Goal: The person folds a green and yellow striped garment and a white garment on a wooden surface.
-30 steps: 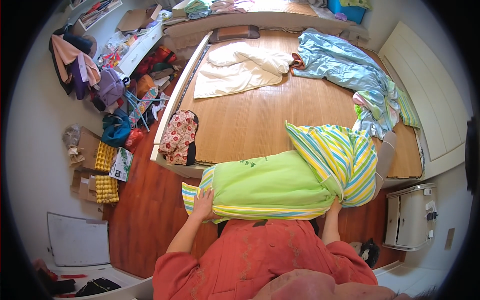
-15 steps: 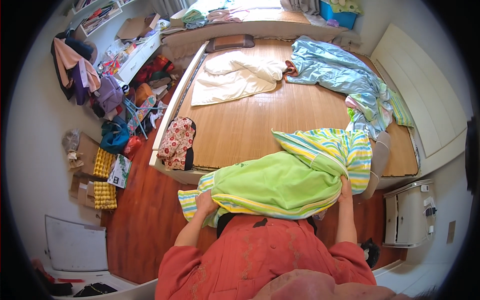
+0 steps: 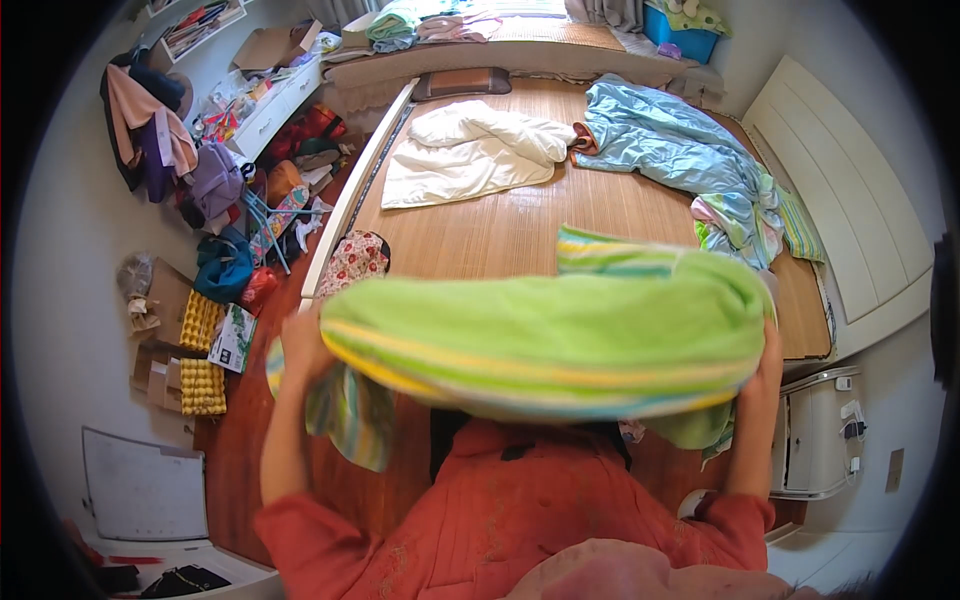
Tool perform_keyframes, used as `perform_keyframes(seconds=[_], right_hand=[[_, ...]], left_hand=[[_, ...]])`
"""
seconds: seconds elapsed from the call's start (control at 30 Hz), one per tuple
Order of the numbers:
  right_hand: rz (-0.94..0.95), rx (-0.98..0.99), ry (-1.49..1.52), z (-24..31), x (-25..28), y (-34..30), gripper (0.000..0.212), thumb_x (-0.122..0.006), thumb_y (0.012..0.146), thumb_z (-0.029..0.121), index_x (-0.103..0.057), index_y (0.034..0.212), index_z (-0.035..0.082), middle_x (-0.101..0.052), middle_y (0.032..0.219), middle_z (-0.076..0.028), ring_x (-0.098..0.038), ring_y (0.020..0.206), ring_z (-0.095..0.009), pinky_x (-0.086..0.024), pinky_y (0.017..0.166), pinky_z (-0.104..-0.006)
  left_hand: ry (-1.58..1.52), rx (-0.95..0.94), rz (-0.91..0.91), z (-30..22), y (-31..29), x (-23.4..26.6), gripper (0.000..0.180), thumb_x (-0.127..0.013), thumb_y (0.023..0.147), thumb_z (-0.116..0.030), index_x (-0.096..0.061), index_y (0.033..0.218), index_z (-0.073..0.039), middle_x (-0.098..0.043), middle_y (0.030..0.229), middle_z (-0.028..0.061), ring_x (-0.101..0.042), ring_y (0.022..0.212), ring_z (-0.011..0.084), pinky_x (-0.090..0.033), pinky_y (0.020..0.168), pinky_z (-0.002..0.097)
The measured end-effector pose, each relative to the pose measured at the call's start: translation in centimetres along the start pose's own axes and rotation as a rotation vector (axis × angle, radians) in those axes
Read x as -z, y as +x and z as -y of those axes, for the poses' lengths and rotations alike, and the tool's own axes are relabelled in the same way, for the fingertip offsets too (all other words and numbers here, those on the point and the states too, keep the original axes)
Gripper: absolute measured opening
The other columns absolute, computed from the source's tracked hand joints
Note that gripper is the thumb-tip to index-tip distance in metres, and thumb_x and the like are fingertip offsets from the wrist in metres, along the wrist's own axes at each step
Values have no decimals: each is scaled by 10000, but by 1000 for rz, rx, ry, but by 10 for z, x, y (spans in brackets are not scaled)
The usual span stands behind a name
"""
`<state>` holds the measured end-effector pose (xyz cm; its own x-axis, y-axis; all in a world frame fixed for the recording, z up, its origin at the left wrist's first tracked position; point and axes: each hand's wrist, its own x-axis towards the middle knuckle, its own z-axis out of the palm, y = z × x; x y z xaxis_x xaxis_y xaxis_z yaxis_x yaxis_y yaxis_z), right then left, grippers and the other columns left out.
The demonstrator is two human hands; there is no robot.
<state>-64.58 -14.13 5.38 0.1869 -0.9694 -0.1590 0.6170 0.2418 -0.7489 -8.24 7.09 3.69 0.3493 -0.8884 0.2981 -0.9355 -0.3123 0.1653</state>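
Observation:
A green cloth with yellow, blue and white striped edging, looking like a small blanket (image 3: pixel 545 330), is stretched across in front of me above the bed's near edge. My left hand (image 3: pixel 305 345) is closed round its left end, and a striped corner dangles below that hand. On the other side my right hand (image 3: pixel 768 350) grips the right end, its fingers partly behind the cloth. A striped flap sticks up at the far side. The cloth is smeared a little by motion.
The bed's bamboo mat (image 3: pixel 480 235) bears a white quilt (image 3: pixel 470 155), a light blue quilt (image 3: pixel 660 130) and a brown pillow (image 3: pixel 461 83). A flowered bundle (image 3: pixel 355 260) lies at the near left corner. Bags and cartons crowd the left wall; a cream cabinet (image 3: pixel 815 435) stands right.
Both hands have risen and spread apart, lifting the blanket off the bed's near edge and pulling it taut. The left hand has moved left and up, the right hand right and up.

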Motion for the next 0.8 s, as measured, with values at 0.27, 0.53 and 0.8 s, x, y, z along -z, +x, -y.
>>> perform_keyframes(seconds=[0.27,0.53,0.8], right_hand=[[371,841,-345,142,-123,156,382,-480,939,256,-533,1217,0,-588,1199,-136,-591,1040,-267,-491,898,-394],[-36,788,-407,172,-133,137,434,-520,917,275,-520,1205,-50,-605,1115,-152,-623,983,-272,-538,775,-410],[-180,532,-234,14,38,90,450,-473,972,277,-428,1328,6,-496,1314,-139,-474,1214,-261,-390,1027,-408]], left_hand=[[308,-169,-1068,-23,217,140,441,-623,797,-348,-566,1179,-135,-615,1127,124,-597,1011,332,-460,787,475],[474,-192,-866,-28,207,163,340,-599,830,-246,-562,1168,-229,-686,901,51,-675,773,261,-520,634,378],[324,-398,-427,15,73,30,98,-597,727,-75,-634,805,-124,-625,686,76,-624,600,265,-472,525,389]])
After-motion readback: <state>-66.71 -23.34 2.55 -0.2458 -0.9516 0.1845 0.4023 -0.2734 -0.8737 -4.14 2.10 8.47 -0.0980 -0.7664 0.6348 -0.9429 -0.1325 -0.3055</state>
